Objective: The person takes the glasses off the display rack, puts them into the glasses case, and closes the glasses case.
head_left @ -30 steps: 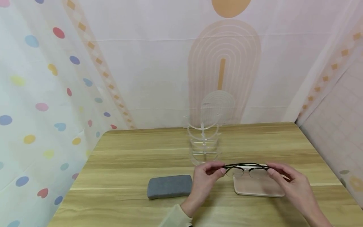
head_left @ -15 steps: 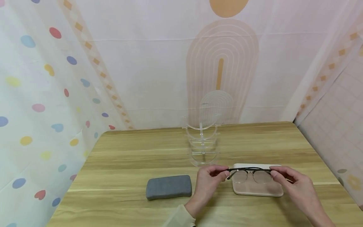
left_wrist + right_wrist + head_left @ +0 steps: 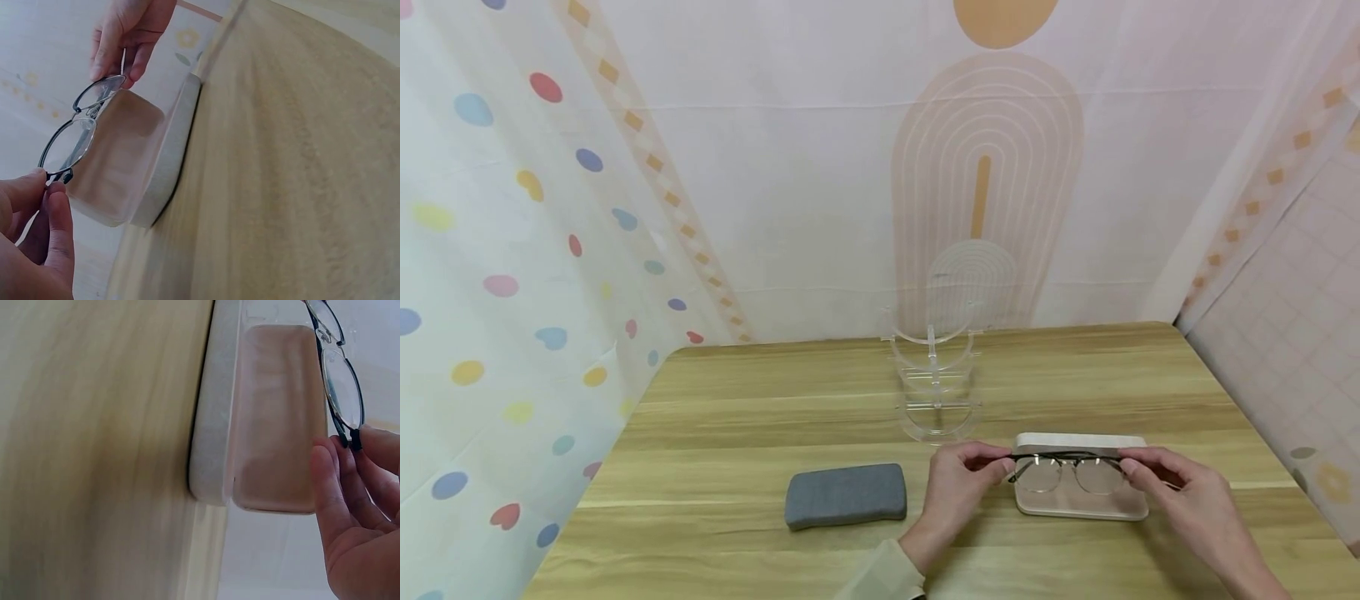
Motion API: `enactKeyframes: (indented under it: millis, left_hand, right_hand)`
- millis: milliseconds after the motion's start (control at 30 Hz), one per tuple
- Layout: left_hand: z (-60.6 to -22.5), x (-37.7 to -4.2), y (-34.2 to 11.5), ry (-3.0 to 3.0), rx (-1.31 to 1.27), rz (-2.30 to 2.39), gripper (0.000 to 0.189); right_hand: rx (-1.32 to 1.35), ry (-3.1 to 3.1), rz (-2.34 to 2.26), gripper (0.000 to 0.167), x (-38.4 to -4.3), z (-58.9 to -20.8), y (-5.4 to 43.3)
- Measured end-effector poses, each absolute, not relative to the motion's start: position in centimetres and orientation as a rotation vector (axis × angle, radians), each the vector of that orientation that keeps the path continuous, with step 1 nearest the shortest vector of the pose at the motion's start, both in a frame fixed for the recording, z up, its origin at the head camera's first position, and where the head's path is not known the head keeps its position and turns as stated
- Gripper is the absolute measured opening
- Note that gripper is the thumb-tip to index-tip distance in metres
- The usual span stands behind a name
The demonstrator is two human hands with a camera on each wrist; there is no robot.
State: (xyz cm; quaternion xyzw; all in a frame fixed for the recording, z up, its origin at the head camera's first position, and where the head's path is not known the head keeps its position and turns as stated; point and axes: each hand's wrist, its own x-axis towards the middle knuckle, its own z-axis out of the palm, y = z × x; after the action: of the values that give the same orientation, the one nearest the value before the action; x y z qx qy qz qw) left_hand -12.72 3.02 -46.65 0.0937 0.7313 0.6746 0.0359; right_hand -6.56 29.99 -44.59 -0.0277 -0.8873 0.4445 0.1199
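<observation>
A pair of glasses (image 3: pixel 1067 455) with black brow bars and thin metal lower rims hangs between my two hands. The left hand (image 3: pixel 957 492) pinches one end of the frame with thumb and fingers, and the right hand (image 3: pixel 1187 496) pinches the other. Behind the lenses, the temples look folded in the right wrist view. Below the glasses (image 3: pixel 344 403) lies an open glasses case (image 3: pixel 1082 507) with a pink-beige lining and a pale outer shell (image 3: pixel 178 144). In the head view the lenses overlap the case.
A grey glasses case (image 3: pixel 846 497), closed, lies left of the left hand on the wood-grain table (image 3: pixel 737 433). Behind the hands stands a clear tiered display rack (image 3: pixel 936 362). A patterned curtain (image 3: pixel 820 208) hangs along the table's back edge.
Both hands have brought the glasses slightly lower and nearer the body, over the open case. The lenses now face the head camera more fully. The grey case and rack stay put.
</observation>
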Motion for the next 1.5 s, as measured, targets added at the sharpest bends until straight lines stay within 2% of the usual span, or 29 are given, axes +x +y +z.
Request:
enactKeyframes:
  millis: [1133, 1500]
  left_hand:
    - [-49.1, -13.4, 4.6, 2.223, 0.244, 2.006, 0.008]
    - [-49.3, -13.9, 4.8, 2.378, 0.318, 1.874, 0.006]
  right_hand:
    - [0.035, -2.742, 0.951, 0.005, -7.1, -46.1, 31.7]
    - [0.068, -2.748, 0.9, 0.013, -7.6, -46.7, 32.2]
